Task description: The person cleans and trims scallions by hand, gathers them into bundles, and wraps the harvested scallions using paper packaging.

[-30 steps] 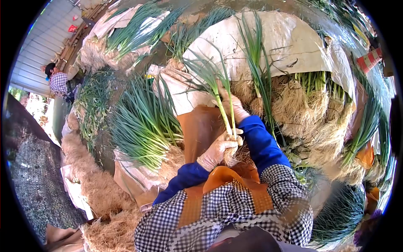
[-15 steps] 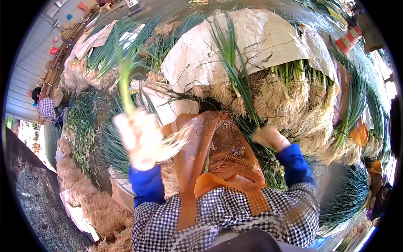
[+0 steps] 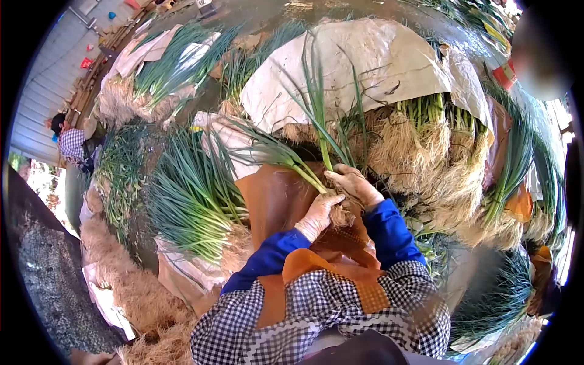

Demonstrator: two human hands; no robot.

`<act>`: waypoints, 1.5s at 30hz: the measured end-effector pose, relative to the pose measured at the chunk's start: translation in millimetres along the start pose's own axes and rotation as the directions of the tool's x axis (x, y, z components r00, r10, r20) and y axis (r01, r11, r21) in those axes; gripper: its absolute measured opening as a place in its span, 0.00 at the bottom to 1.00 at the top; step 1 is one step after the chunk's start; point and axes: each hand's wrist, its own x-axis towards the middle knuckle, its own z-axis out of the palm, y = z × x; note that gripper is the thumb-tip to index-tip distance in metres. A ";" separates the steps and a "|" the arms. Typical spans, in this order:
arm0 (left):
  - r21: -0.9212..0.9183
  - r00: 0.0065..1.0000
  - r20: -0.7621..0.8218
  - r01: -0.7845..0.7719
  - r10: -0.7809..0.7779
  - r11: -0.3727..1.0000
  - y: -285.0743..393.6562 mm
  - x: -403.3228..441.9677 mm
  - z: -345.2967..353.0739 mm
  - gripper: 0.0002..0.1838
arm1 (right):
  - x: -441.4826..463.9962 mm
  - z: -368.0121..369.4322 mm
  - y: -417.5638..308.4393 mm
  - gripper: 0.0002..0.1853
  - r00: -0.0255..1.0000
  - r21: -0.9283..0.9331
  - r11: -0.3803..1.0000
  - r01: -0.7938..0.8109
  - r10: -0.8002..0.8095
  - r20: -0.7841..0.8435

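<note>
Above the orange apron (image 3: 277, 204), both hands are close together at the base of some green onions. My left hand (image 3: 319, 216) is closed round a green onion (image 3: 306, 173) whose leaves lean to the upper left. My right hand (image 3: 356, 184) grips another green onion (image 3: 323, 141), which stands nearly upright with long leaves. Pale, stringy roots (image 3: 342, 217) hang below the fingers. Close to my left forearm lies a heap of green onions (image 3: 194, 194) with white stalks and roots toward me.
Ahead, a whitish sheet (image 3: 365, 61) covers part of a big pile of rooted green onions (image 3: 413, 143). Trimmed leaves (image 3: 125, 182) litter the floor at left, beside a long bank of roots (image 3: 131, 274). A person (image 3: 72, 143) in a checked top works at far left.
My left hand has come from the left to the middle, bringing a green onion. My right hand has shifted left and up, beside it. The heap at left is now uncovered.
</note>
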 end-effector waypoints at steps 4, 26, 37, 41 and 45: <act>0.074 0.985 -0.112 -0.124 0.132 0.990 -0.1 -6.5 -1.8 0.07 | 13.3 23.8 25.1 0.15 0.866 -0.540 0.787 0.298 -0.461 -0.194; 0.224 0.963 -0.246 -0.051 0.107 0.973 25.2 -8.8 -28.7 0.09 | -110.0 -24.6 41.1 0.15 0.985 0.535 0.831 -0.153 0.084 0.152; 0.464 0.926 -0.102 -0.280 0.365 0.840 2.6 -12.9 -25.1 0.09 | -38.2 2.0 -12.1 0.19 0.948 -0.391 0.914 0.105 -0.212 -0.239; 0.723 0.907 -0.105 -0.211 0.408 0.657 -2.3 -21.3 -24.8 0.10 | 29.0 43.1 -2.3 0.17 0.935 -0.500 0.839 0.215 -0.325 -0.144; 0.167 0.986 -0.094 -0.121 0.138 0.979 16.6 -21.8 -40.7 0.16 | -29.8 32.3 -1.3 0.17 0.915 -0.310 0.890 0.334 -0.385 -0.120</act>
